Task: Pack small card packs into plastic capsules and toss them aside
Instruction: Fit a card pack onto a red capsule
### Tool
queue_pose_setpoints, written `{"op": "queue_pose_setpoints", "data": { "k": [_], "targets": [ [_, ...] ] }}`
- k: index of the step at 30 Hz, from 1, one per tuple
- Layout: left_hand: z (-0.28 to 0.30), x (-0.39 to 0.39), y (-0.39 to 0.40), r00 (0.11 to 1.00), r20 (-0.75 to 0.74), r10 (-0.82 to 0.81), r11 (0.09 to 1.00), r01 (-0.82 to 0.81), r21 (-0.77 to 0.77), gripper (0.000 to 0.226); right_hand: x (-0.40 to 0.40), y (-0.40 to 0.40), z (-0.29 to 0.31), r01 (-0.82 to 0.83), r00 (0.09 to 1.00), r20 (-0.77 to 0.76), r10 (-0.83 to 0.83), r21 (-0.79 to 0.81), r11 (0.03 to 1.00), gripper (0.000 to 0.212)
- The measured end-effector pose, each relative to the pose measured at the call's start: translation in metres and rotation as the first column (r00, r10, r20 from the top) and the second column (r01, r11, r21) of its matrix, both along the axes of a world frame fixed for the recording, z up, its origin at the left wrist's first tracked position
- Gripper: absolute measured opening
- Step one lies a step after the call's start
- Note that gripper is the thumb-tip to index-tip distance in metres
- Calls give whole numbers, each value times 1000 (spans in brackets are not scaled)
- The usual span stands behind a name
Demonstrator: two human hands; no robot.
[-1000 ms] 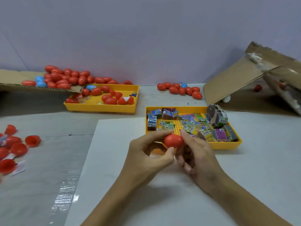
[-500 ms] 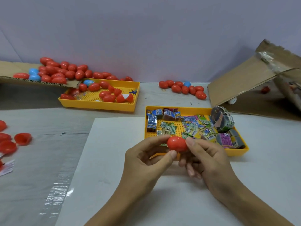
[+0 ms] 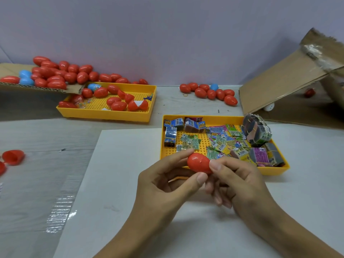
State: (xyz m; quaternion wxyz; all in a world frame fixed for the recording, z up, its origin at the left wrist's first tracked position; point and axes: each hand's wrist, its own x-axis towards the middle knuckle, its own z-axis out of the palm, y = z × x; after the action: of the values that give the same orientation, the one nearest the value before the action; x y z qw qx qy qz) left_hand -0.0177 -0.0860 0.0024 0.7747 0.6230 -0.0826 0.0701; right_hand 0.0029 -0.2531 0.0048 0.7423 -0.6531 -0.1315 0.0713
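Hands are raised together over the white sheet [image 3: 115,183] that is laid on the grey table [image 3: 37,183], just in front of the near yellow plastic tray [image 3: 275,170]. A closed red egg-shaped plastic capsule [image 3: 198,162] is held between them. The left hand [image 3: 167,185] is curled in from the left, and the capsule is pinched between its forefinger above and its thumb below. The right hand [image 3: 240,181] is brought in from the right; the capsule's right end is pinched by its thumb and forefinger, while the other fingers are folded loosely underneath. A thin seam is seen across the capsule's glossy, smooth shell.

The near tray's pegged, dotted floor is covered with small printed card packs [image 3: 219,142], flat and rectangular, in blue, green and purple; a banded bundle of packs [image 3: 257,133] is propped at its right edge. A second yellow tray [image 3: 111,114], further back on the left, is partly filled with glossy red capsules and open halves. More red and a few blue capsules [image 3: 55,73] are heaped on a corrugated cardboard flap [image 3: 11,85] at the far left, and a row of closed capsules [image 3: 208,92] is lined up by the wall. A torn brown cardboard box [image 3: 279,86] is tilted at the right. Open red capsule halves [image 3: 13,157] are left on the table's left edge.
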Motion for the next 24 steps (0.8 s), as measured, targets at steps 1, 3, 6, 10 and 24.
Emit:
{"op": "queue_pose_setpoints", "data": {
  "k": [1,3,6,10,24],
  "targets": [
    [0,0,0,1000,-2,-3,1000,3,-7,40,1,-1,0,17,1000,-14,-17,14,1000,33],
    [1,-1,0,1000,-1,13,1000,-13,-15,29,2,-2,0,41,999,-14,-41,24,999,33],
    [0,-1,1,999,-32,36,999,-37,-40,24,1,-3,3,52,997,62,-52,-5,999,25],
    [1,-2,2,993,-106,44,999,-45,-6,24,-3,-2,6,51,986,163,-41,-60,997,25],
    [-1,4,9,989,-105,-104,987,90,-133,29,-5,-4,10,162,946,302,-122,-110,981,34]
  ]
}}
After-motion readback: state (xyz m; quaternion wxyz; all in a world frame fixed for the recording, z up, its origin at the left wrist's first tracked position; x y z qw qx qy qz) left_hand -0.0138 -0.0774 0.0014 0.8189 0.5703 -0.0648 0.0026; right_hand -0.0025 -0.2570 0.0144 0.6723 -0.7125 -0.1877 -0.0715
